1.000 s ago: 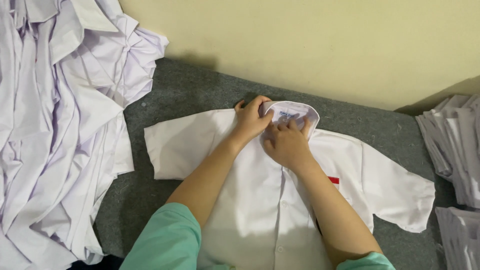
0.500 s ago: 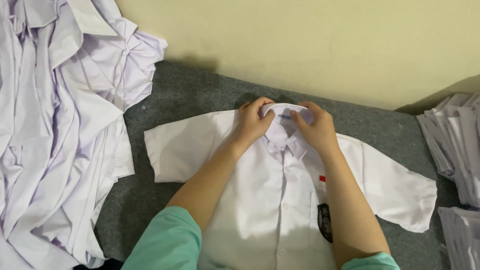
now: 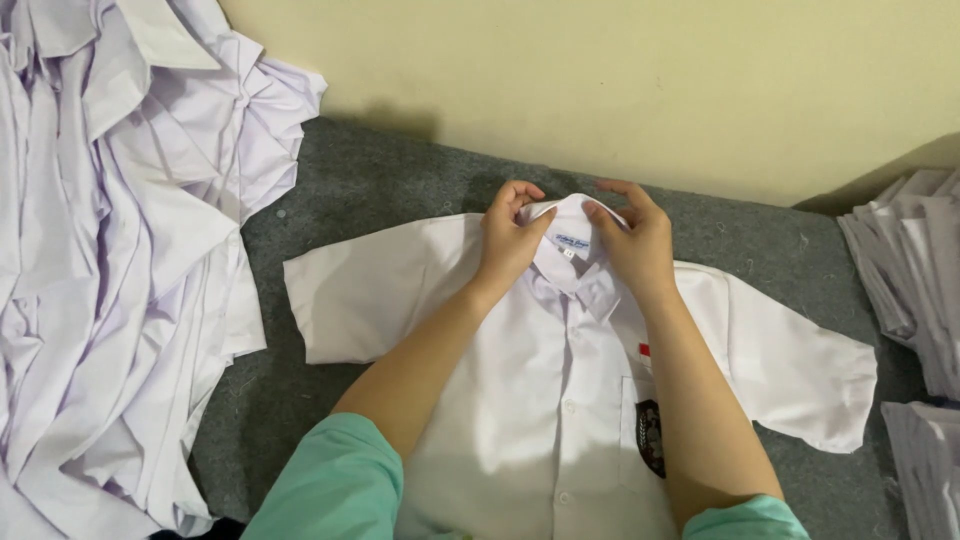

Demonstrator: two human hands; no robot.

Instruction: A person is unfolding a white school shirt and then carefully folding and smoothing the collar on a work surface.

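Observation:
A white short-sleeved shirt [image 3: 560, 400] lies face up and buttoned on a grey felt surface [image 3: 370, 190], sleeves spread to both sides. A dark badge sits on its chest pocket [image 3: 650, 437]. My left hand [image 3: 510, 238] pinches the left side of the collar [image 3: 568, 215]. On the collar's right side my right hand [image 3: 637, 245] grips the edge with its fingers. Both forearms reach up over the shirt front, with teal sleeves at the bottom edge.
A large heap of crumpled white shirts [image 3: 110, 260] fills the left side. Stacks of folded white shirts [image 3: 915, 290] lie at the right edge. A cream wall [image 3: 600, 80] runs close behind the surface.
Both hands have moved apart from the middle of the collar to its two sides. The right forearm has shifted right, uncovering the buttoned front and the pocket badge.

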